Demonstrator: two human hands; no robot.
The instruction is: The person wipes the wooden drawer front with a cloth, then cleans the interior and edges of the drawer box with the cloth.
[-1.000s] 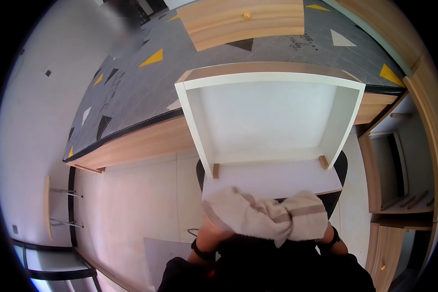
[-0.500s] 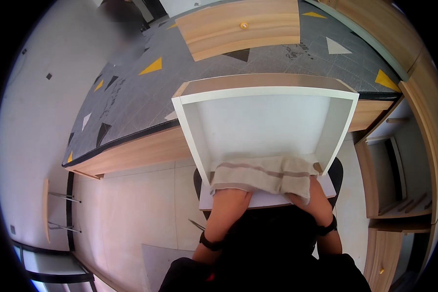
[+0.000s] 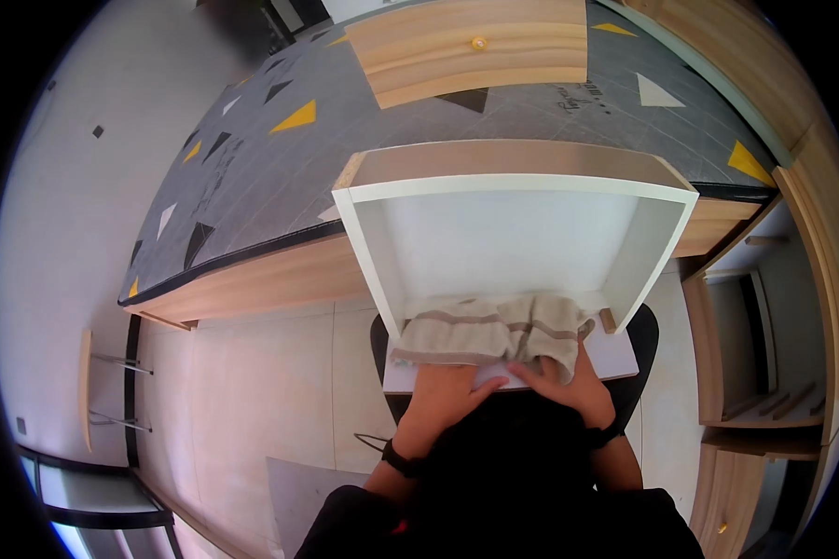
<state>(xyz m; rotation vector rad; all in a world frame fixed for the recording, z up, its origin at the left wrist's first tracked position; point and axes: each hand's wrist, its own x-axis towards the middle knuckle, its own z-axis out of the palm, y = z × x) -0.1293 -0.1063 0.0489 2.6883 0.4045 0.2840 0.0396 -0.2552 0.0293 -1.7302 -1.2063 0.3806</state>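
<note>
A beige towel (image 3: 457,334) with brown stripes lies bunched across the lower part of a white drawer-like box (image 3: 522,233), which stands tilted up in front of me. My left hand (image 3: 449,393) is at the towel's left half; its fingers are covered by the cloth and its thumb sticks out to the right. On the other side, my right hand (image 3: 576,387) holds the towel's right end, thumb out to the left and some fingers hidden under the folds. Beneath both hands runs a white panel edge (image 3: 620,361).
Behind the box is a grey mattress (image 3: 280,186) with triangle patterns, and on it lies a wooden drawer front (image 3: 471,51) with a yellow knob. Wooden cabinets (image 3: 718,354) with open compartments stand at the right. A dark chair (image 3: 645,326) is under the box.
Both thumbs have come out from under the towel and point toward each other. The towel's right end has bunched up and shifted slightly left, uncovering more of the box's lower right corner.
</note>
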